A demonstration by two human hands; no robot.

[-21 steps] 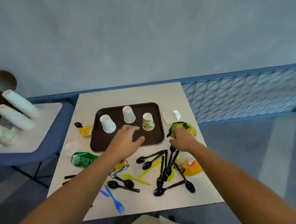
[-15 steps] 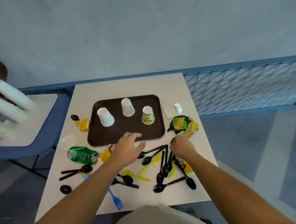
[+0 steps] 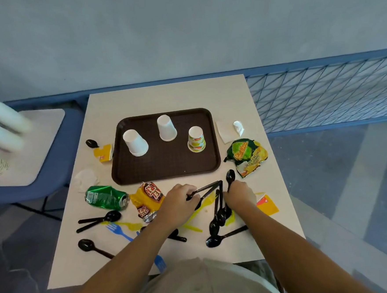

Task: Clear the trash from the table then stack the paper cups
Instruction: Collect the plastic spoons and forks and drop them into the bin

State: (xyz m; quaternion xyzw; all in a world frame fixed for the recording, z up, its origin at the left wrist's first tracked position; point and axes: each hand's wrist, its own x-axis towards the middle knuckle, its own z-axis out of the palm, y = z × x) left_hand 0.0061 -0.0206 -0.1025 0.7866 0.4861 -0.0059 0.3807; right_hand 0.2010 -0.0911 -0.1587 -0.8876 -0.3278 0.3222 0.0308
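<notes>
Left hand (image 3: 180, 202): its fingers are curled round the near ends of two slanted handles (image 3: 205, 189), which run away to the right and meet the other cutlery at their far tips.
Right hand (image 3: 239, 194): it is closed round the handle of a single spoon (image 3: 230, 177), whose bowl sticks out past the knuckles toward the tray (image 3: 166, 168).
Spoon bunch (image 3: 218, 211): it lies on the table (image 3: 168, 95) in the gap between the two hands. Its long axes run near to far, with the bowls at the near end, and it touches the right hand.
Key relation: both hands flank the bunch. The right hand is nearer, and the handles converge on the far side, so gathering it probably means sweeping inward along that axis.
Cups: two white ones (image 3: 135, 142) (image 3: 166, 127) and a printed one (image 3: 196, 138) stand mouth down on the tray. They are apart from one another, beyond both hands, and not yet stacked.
Can (image 3: 105, 197): it lies crushed on its side, left of the left hand.
Wrapper (image 3: 149, 195): it is just beside the left hand.
Chip bag (image 3: 247, 156): it lies beyond the right hand, near the tray's right edge.
Progress: this looks like early clearing, with most of the litter still on the table.
</notes>
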